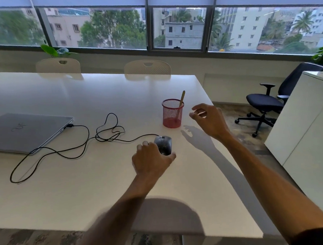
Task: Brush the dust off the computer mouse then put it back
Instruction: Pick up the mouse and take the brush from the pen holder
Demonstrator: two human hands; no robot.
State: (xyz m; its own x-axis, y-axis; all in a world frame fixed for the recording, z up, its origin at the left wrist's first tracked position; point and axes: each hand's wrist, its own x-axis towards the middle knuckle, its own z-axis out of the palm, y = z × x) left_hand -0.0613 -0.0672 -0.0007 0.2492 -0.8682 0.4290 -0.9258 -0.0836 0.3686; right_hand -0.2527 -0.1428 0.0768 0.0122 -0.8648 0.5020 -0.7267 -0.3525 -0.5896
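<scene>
One hand (151,159) around mouse (164,144), other hand (210,119) spread near red cup (172,114).

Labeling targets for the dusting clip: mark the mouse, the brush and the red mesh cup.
mouse (164,144), head view, top shell beside the left hand.
brush (182,96), head view, wooden handle sticking out of the cup.
red mesh cup (170,114), head view, front wall.
</scene>
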